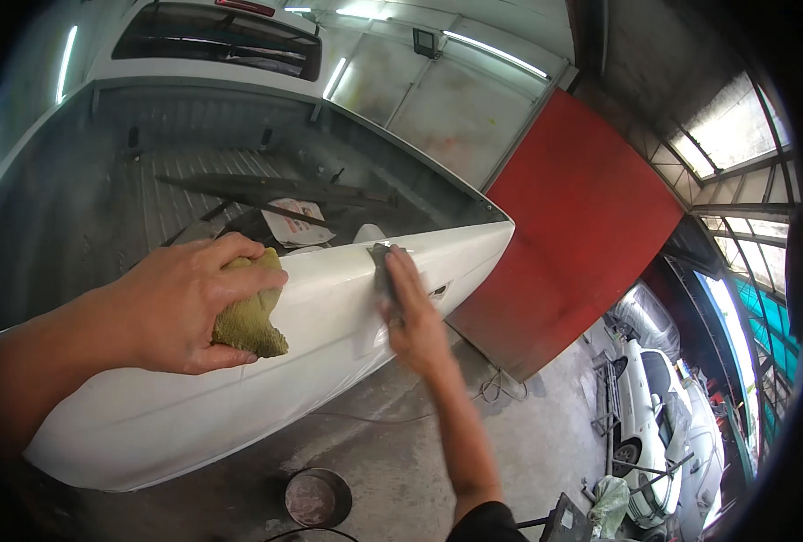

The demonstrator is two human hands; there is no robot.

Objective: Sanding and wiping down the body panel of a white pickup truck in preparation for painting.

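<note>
Indoors, over concrete floor (383, 452), left hand (171, 307) pinches green cloth (250, 325), right hand (412, 316) clasps dark pad (382, 271) against white panel (329, 282).

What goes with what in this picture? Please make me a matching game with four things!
Things
1. Yellow-green sponge
2. Dark grey pad
3. Bucket
4. Large flat panel

Where or what colour
A. Round, on the concrete floor
B. Mostly red
C. Held in the left hand
D. Under the fingers of the right hand, against the white pickup truck

Right pairs: 1-C, 2-D, 3-A, 4-B
</note>
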